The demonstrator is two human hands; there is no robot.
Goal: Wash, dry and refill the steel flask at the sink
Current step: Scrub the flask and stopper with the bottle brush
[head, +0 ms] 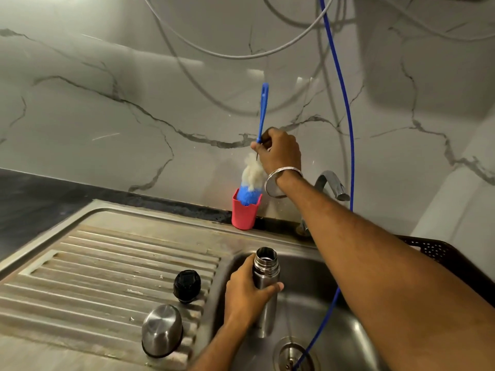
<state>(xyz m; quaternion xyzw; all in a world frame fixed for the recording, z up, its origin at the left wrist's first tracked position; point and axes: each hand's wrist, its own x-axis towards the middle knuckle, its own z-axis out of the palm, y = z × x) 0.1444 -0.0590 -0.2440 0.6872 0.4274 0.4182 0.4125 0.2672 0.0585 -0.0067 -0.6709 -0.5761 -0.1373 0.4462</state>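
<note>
My left hand (245, 291) grips the open steel flask (265, 282) upright inside the sink basin (334, 325). My right hand (278, 151) reaches to the back wall and pinches the blue handle of a bottle brush (251, 178). The brush's white and blue head stands in a red cup (245, 214) at the sink's back edge. On the ribbed drainboard (107, 277) lie the black stopper (187, 285) and the steel cap (162, 330), upside down.
A chrome tap (332, 184) curves over the basin behind my right forearm. A blue hose (345, 108) hangs down the marble wall into the drain (293, 356). Grey cables loop overhead. A dark perforated basket (439, 250) sits at the right.
</note>
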